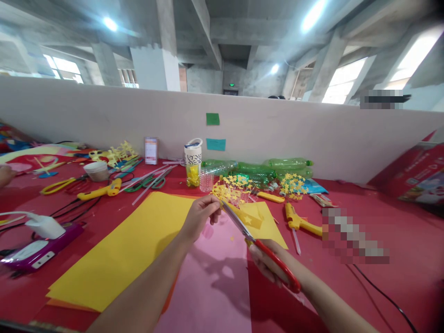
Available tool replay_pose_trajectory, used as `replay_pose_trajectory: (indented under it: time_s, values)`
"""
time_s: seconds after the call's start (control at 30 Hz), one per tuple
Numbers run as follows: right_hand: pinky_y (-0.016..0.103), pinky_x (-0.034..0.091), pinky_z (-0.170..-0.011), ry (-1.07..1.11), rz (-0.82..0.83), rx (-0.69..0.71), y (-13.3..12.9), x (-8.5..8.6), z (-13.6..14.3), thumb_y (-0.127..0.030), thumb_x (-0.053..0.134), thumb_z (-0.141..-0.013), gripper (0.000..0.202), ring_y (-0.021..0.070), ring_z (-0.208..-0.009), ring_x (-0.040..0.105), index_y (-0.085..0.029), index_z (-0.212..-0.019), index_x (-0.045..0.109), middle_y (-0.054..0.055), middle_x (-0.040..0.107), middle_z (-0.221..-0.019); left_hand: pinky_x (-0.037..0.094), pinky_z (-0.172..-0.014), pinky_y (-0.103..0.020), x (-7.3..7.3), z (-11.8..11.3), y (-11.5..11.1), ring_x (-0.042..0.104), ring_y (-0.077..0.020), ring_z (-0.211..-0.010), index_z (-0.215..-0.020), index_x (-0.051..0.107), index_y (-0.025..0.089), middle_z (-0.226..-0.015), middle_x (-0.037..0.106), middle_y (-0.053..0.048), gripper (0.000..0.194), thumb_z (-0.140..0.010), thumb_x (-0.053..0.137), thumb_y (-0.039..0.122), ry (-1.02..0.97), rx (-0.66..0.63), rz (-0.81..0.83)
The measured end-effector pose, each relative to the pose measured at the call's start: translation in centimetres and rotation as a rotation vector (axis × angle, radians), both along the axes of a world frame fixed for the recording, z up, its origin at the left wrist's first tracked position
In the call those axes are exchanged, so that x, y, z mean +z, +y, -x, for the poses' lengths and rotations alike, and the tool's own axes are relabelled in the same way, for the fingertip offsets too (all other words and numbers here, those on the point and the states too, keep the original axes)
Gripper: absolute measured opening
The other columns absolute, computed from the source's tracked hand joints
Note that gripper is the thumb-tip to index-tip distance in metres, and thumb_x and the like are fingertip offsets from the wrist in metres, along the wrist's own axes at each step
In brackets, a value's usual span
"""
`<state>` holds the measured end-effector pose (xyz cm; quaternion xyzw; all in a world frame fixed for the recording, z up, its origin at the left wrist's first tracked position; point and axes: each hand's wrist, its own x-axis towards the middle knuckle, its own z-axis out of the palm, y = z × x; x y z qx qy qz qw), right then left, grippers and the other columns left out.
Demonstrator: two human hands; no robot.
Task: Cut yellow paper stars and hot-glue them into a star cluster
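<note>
My right hand [268,263] is closed on red-handled scissors [274,261], whose blades point up and left toward my left hand. My left hand [204,213] is pinched at the blade tips; a bit of yellow paper seems to be between its fingers, mostly hidden. Beneath both hands lies a pink sheet [215,296]. Yellow paper with star-shaped cut-outs [251,217] lies behind the scissors, and large yellow sheets [132,240] are on the left. Small yellow stars [232,187] stand in a cluster just beyond.
Green plastic bottles [256,170] lie along the white partition [166,111]. A yellow glue gun [301,222] is on the right, another [100,190] on the left. A purple power strip [41,252] sits at the left. Another person's hand [6,175] shows at the far left.
</note>
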<state>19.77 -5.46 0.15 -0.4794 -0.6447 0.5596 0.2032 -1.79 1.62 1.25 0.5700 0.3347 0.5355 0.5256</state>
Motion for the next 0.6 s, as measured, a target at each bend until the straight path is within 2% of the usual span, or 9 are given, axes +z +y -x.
replay_pose_trajectory:
  time_s: [0.23,0.43,0.6]
  values:
    - [0.015,0.024,-0.027,0.012,-0.008,-0.007,0.08,-0.26,0.19,-0.057,0.036,-0.083,0.045,0.004,-0.025,0.032,-0.019,-0.061,0.038,-0.007,0.041,-0.037,0.034,-0.043,-0.02,-0.27,-0.37,-0.2,0.044,-0.0064,-0.044,-0.064,0.054,0.014,-0.055,0.051,0.002,0.015,-0.076,0.054,0.024,-0.039,-0.057,0.047]
    - [0.015,0.025,-0.028,0.033,-0.009,-0.006,0.0,-0.25,0.13,-0.057,0.038,-0.083,0.043,0.0038,-0.026,0.031,-0.019,-0.063,0.038,-0.008,0.041,-0.039,0.031,-0.041,-0.019,-0.26,-0.46,-0.14,0.044,-0.0064,-0.044,-0.066,0.054,0.016,-0.055,0.051,0.003,0.012,-0.075,0.054,0.024,-0.128,-0.041,0.063]
    - [0.014,0.027,-0.03,0.038,-0.01,0.022,0.05,-0.03,0.11,-0.057,0.038,-0.082,0.045,0.0033,-0.028,0.033,-0.018,-0.062,0.039,-0.007,0.041,-0.04,0.032,-0.042,-0.02,-0.05,-0.43,-0.22,0.044,-0.0068,-0.043,-0.064,0.054,0.016,-0.052,0.05,0.004,0.013,-0.075,0.053,0.023,-0.108,-0.036,0.046]
